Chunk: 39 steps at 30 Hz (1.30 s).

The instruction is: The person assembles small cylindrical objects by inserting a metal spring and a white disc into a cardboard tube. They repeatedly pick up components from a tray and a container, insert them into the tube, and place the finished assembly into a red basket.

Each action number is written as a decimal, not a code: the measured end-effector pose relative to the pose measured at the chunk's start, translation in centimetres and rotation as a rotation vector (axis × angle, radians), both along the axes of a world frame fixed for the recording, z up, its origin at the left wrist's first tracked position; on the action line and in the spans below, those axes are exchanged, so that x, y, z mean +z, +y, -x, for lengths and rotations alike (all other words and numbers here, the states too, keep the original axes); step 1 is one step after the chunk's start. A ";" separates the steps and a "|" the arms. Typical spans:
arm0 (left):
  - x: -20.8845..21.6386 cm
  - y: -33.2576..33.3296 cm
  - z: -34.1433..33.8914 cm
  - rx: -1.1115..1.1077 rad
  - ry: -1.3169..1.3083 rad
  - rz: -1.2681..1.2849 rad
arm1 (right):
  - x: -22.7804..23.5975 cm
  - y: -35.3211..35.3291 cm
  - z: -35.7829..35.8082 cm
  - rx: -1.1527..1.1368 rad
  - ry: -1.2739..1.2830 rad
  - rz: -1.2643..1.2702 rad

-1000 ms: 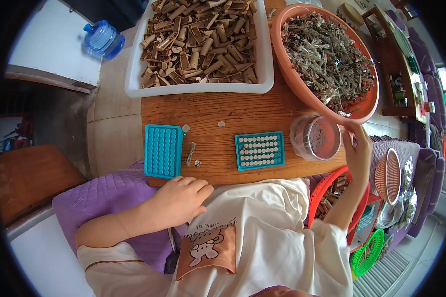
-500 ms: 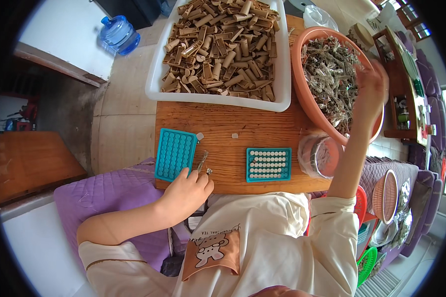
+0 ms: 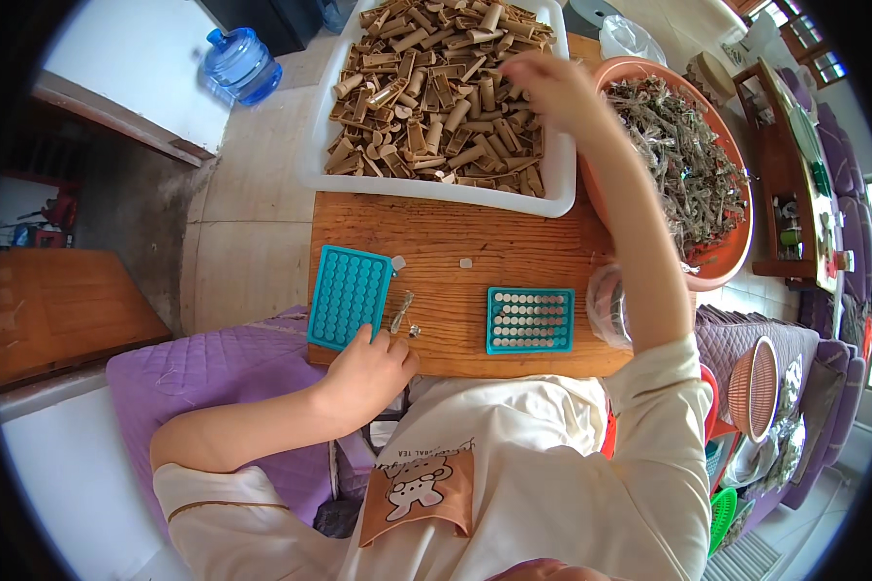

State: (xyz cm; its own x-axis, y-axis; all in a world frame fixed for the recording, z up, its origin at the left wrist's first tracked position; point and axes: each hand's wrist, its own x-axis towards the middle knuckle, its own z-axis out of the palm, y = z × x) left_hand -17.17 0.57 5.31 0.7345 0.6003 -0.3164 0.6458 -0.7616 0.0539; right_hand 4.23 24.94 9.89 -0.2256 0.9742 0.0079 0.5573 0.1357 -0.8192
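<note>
My left hand [image 3: 370, 373] rests at the table's front edge with bent fingers slightly apart, their tips by the lower corner of a teal tray [image 3: 351, 290] with rows of round hollows. Nothing shows in it. Beside those fingers lie a thin clear strip [image 3: 403, 312] and a small shiny piece [image 3: 414, 330]. My right hand [image 3: 550, 89] is over the right side of a white plastic bin [image 3: 436, 192] heaped with brown half-tube pieces [image 3: 426, 107]; motion smears its fingers, so any hold is hidden. A second teal tray [image 3: 530, 348] holds rows of small pale discs [image 3: 530, 321].
To the right, an orange basin [image 3: 736, 254] is piled with crumpled clear and grey-brown wrappings [image 3: 678, 155]. A plastic-wrapped round tub [image 3: 606, 305] stands partly behind my right forearm. Two whitish bits [image 3: 466, 262] lie on the wooden table [image 3: 426, 232]. A blue water bottle [image 3: 243, 66] stands back left.
My right hand has swung left from above the orange basin to above the brown pieces in the white bin. My left hand has stayed by the teal tray.
</note>
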 end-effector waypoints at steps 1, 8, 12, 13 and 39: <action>0.0 0.2 -0.2 -0.014 0.026 0.000 | -3.8 2.4 0.4 0.033 -0.101 -0.158; -0.2 -0.2 0.1 0.031 0.131 0.040 | -8.6 4.3 7.2 -0.061 -0.569 -0.351; 0.4 0.3 0.0 0.025 0.124 0.059 | -9.5 4.8 7.7 -0.076 -0.571 -0.342; 0.4 0.5 0.0 0.022 0.109 0.058 | -8.9 4.5 7.7 -0.079 -0.552 -0.345; 3.4 5.1 -0.9 0.692 -1.504 0.704 | -3.9 -14.7 3.5 0.640 0.743 0.623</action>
